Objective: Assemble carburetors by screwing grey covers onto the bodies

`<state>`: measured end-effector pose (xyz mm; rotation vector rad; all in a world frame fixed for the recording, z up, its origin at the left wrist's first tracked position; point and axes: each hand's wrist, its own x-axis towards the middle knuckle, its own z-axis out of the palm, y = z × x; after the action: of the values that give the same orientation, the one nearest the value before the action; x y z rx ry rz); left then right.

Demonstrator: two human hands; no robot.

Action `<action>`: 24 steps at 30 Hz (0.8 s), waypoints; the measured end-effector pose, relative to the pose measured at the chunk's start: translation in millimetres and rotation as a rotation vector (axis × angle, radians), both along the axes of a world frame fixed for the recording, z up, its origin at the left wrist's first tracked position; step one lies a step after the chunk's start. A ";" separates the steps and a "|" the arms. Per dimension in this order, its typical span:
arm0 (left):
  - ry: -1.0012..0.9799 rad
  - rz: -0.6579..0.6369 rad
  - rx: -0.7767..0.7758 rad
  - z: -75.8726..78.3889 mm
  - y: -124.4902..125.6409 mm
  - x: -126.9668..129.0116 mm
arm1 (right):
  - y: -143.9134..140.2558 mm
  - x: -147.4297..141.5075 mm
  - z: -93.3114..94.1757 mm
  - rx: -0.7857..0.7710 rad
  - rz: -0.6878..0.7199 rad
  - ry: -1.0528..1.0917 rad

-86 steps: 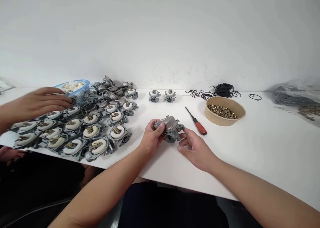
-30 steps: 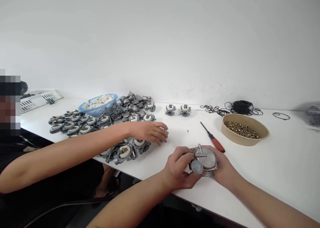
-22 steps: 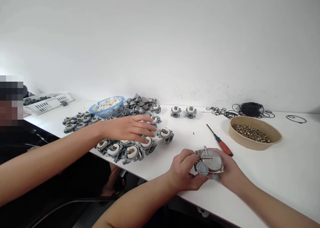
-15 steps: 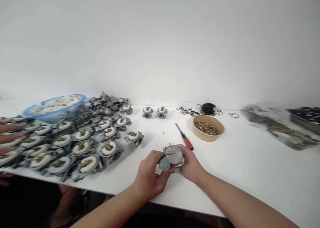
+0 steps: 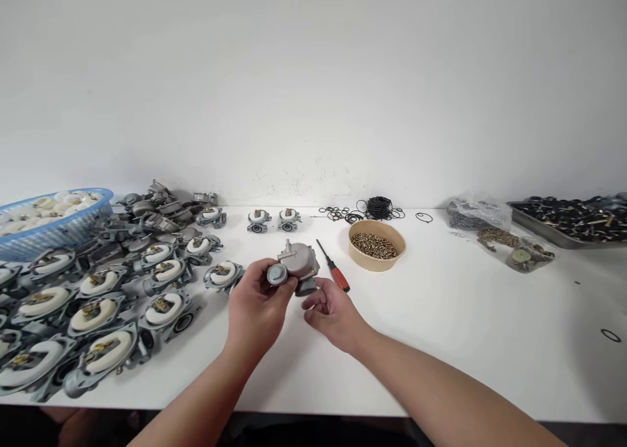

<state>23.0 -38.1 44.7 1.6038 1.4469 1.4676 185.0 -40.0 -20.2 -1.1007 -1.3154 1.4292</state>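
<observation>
A grey metal carburetor [image 5: 300, 260] is held up off the table in my left hand [image 5: 257, 306], its thumb and fingers closed around the round-capped end. My right hand [image 5: 340, 315] is just below and right of the carburetor, fingers loosely curled and apart, with nothing visible in them. Whether its fingertips touch the carburetor's underside I cannot tell. A screwdriver [image 5: 337, 276] with a red and black handle lies just beyond my right hand. Behind it stands a round cardboard bowl [image 5: 357, 254] holding many small brass-coloured screws.
On the left stand several open carburetors with white floats [image 5: 164, 308], before a pile of grey metal covers [image 5: 161, 212] and a blue basket [image 5: 63, 228] of white floats. Black rubber rings [image 5: 379, 208] lie near the wall. Plastic bags [image 5: 477, 215] and a metal tray [image 5: 553, 232] sit right.
My view has swung to the right. My right hand has come off the carburetor's side and sits lower, while my left hand keeps hold. Another person's hand at the left has gone out of view.
</observation>
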 end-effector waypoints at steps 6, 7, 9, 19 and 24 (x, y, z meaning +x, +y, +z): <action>0.085 0.026 -0.042 27.7 46.5 30.3 | -4.7 3.2 6.3 0.012 0.066 -0.066; 0.112 0.013 -0.059 30.2 56.7 36.6 | -5.2 3.2 6.8 0.017 0.074 -0.082; 0.180 0.009 -0.099 31.9 77.9 48.8 | -6.2 3.3 7.6 0.027 0.089 -0.121; 0.378 0.030 -0.146 21.8 164.0 88.0 | -11.3 5.5 12.5 0.041 0.146 -0.228; 0.452 0.023 -0.159 22.9 184.1 95.2 | -10.7 5.7 13.6 0.033 0.159 -0.259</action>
<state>118.2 146.0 67.6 1.8992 1.7781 1.0064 190.6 -50.7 -6.6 -1.2123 -1.6354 1.4076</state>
